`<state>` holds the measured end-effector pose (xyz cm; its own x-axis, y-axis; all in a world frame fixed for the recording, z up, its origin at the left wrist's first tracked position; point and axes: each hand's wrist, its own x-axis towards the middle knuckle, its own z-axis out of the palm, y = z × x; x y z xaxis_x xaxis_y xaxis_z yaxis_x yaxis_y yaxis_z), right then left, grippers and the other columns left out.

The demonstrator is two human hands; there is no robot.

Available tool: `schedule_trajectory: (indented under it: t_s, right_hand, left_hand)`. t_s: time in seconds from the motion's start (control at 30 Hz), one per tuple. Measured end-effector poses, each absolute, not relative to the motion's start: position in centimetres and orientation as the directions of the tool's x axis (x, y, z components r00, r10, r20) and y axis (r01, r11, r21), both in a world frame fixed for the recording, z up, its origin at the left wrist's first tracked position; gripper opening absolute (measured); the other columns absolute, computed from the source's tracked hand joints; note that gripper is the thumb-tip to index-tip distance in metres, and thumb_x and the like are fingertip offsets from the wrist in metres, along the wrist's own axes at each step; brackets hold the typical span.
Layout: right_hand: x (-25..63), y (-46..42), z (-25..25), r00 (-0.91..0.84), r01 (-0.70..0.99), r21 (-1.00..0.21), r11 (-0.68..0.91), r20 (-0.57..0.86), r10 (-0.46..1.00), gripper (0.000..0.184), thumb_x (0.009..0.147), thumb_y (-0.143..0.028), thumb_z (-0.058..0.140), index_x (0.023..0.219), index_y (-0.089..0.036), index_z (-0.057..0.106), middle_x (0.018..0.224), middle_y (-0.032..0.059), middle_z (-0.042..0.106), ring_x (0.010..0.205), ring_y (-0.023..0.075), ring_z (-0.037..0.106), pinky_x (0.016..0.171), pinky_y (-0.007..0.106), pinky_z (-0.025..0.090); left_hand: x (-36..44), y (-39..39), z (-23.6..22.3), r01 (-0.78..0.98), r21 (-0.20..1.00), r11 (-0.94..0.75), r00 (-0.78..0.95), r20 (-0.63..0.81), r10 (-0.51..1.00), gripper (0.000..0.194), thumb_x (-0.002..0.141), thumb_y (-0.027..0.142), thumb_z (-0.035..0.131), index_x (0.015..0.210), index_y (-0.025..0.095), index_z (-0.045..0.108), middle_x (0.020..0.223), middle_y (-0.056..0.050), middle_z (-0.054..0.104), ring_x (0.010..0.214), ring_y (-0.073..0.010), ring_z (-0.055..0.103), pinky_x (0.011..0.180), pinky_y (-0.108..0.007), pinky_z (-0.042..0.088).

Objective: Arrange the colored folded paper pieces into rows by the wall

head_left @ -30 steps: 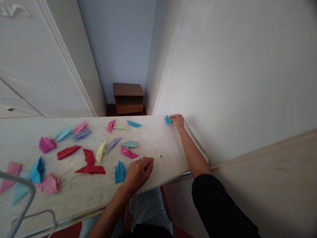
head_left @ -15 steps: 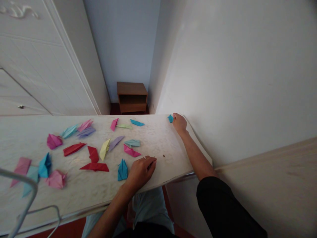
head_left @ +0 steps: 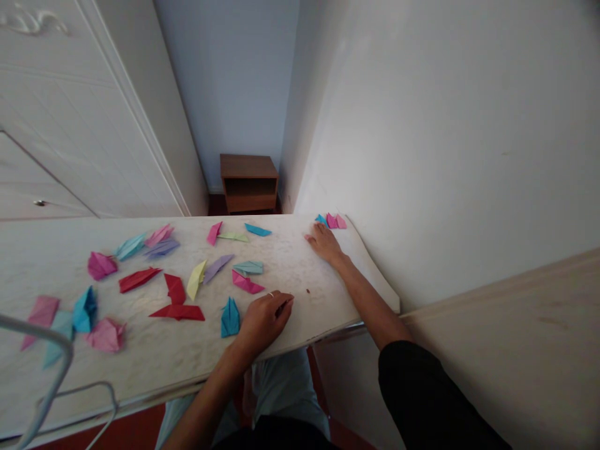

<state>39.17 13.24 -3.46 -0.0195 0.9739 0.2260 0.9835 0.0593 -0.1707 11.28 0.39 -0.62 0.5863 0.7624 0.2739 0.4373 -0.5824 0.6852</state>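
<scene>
My right hand [head_left: 324,241] is at the far right corner of the table, fingers spread, with nothing gripped. Its fingertips lie at a blue folded paper piece [head_left: 320,219], partly hidden by them. Against that piece stand a magenta folded paper [head_left: 332,220] and a lighter pink folded paper [head_left: 342,222], in a row. Near the front edge, my left hand [head_left: 265,320] rests on the tabletop with its fingers curled in, and I see nothing in it. A blue origami piece [head_left: 230,317] lies just left of it, and a pink folded paper [head_left: 247,282] lies beyond it.
Several more origami pieces, such as a red one [head_left: 177,312] and a yellow one [head_left: 196,279], are scattered over the white table [head_left: 154,356]. A grey bent tube [head_left: 65,356] crosses the front left. A wall [head_left: 422,156] borders the right side; a wooden cabinet [head_left: 249,165] stands behind.
My right hand has let go of the blue folded paper and drawn slightly left and back, fingers spreading. The magenta and pink pieces beside it now show. My left hand stays put.
</scene>
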Motion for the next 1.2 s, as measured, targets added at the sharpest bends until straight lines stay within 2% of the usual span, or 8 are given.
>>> schedule_trajectory:
  t_s: [0.37,0.53,0.6,0.67,0.77,0.87,1.0,1.2]
  right_hand:
    - [38.9,13.1,-4.0,0.011,0.971,-0.234,0.042,0.222,0.975,0.065,0.098,-0.041,0.042,0.145,0.003,0.034,0.152,0.0288,0.031,0.144,0.0366,0.025,0.116,0.051,0.024]
    - [37.1,11.6,-2.2,-0.030,0.968,-0.232,0.094,0.265,0.964,0.054,0.097,-0.037,0.042,0.138,-0.001,0.047,0.148,0.0249,0.040,0.141,0.0335,0.032,0.115,0.047,0.027]
    - [35.7,10.5,-0.9,-0.069,0.952,-0.262,0.160,0.327,0.943,0.040,0.099,-0.032,0.039,0.124,-0.008,0.059,0.137,0.0200,0.054,0.131,0.0291,0.044,0.111,0.042,0.033]
    - [33.8,9.1,0.1,-0.083,0.923,-0.321,0.212,0.370,0.925,0.034,0.100,-0.030,0.035,0.103,-0.015,0.066,0.112,0.0142,0.066,0.110,0.0247,0.057,0.099,0.036,0.041]
    - [30.7,6.6,0.6,-0.120,0.855,-0.437,0.279,0.357,0.926,0.035,0.101,-0.033,0.036,0.079,-0.020,0.060,0.082,0.0066,0.065,0.080,0.0197,0.059,0.078,0.030,0.045]
    - [28.6,4.5,0.0,-0.193,0.778,-0.527,0.343,0.319,0.928,0.035,0.099,-0.035,0.039,0.071,-0.021,0.054,0.073,0.0032,0.060,0.069,0.0174,0.055,0.067,0.028,0.042]
    - [28.3,3.4,-0.7,-0.216,0.709,-0.604,0.364,0.305,0.928,0.032,0.097,-0.036,0.042,0.071,-0.021,0.055,0.074,0.0036,0.060,0.071,0.0180,0.056,0.067,0.028,0.041]
    - [28.9,3.2,-0.6,-0.201,0.675,-0.651,0.346,0.288,0.936,0.035,0.096,-0.041,0.041,0.070,-0.022,0.055,0.071,0.0039,0.059,0.066,0.0192,0.056,0.063,0.030,0.041]
  left_hand:
    - [11.4,0.6,-0.8,0.448,0.680,-0.580,0.590,0.262,0.764,0.026,0.095,0.028,0.047,0.098,0.018,0.071,0.091,-0.007,0.073,0.081,-0.0187,0.067,0.075,-0.028,0.049]
    - [11.4,0.6,-0.8,0.448,0.683,-0.577,0.580,0.270,0.769,0.025,0.094,0.027,0.048,0.098,0.018,0.071,0.090,-0.007,0.073,0.082,-0.0188,0.067,0.075,-0.028,0.049]
    - [11.4,0.6,-0.6,0.441,0.693,-0.571,0.581,0.265,0.770,0.025,0.094,0.026,0.048,0.099,0.018,0.071,0.093,-0.008,0.073,0.084,-0.0194,0.067,0.077,-0.029,0.049]
    - [11.4,0.4,-0.5,0.437,0.700,-0.565,0.580,0.261,0.772,0.025,0.094,0.026,0.048,0.098,0.018,0.071,0.093,-0.008,0.074,0.085,-0.0197,0.068,0.079,-0.030,0.050]
    - [11.3,0.0,-0.2,0.410,0.716,-0.565,0.581,0.273,0.767,0.026,0.094,0.026,0.047,0.098,0.020,0.072,0.092,-0.007,0.074,0.084,-0.0188,0.067,0.078,-0.029,0.050]
    - [10.8,-0.4,0.1,0.376,0.730,-0.571,0.563,0.309,0.766,0.027,0.094,0.027,0.047,0.100,0.019,0.073,0.084,-0.007,0.073,0.076,-0.0172,0.065,0.072,-0.028,0.050]
    - [8.4,0.1,0.8,0.374,0.770,-0.517,0.393,0.374,0.840,0.026,0.092,0.030,0.051,0.097,0.019,0.074,0.082,-0.006,0.073,0.066,-0.0140,0.062,0.067,-0.026,0.050]
    - [0.2,2.8,3.3,0.342,0.888,-0.307,-0.063,0.348,0.936,0.030,0.088,0.038,0.054,0.092,0.014,0.072,0.071,-0.004,0.069,0.055,-0.0114,0.058,0.053,-0.022,0.046]
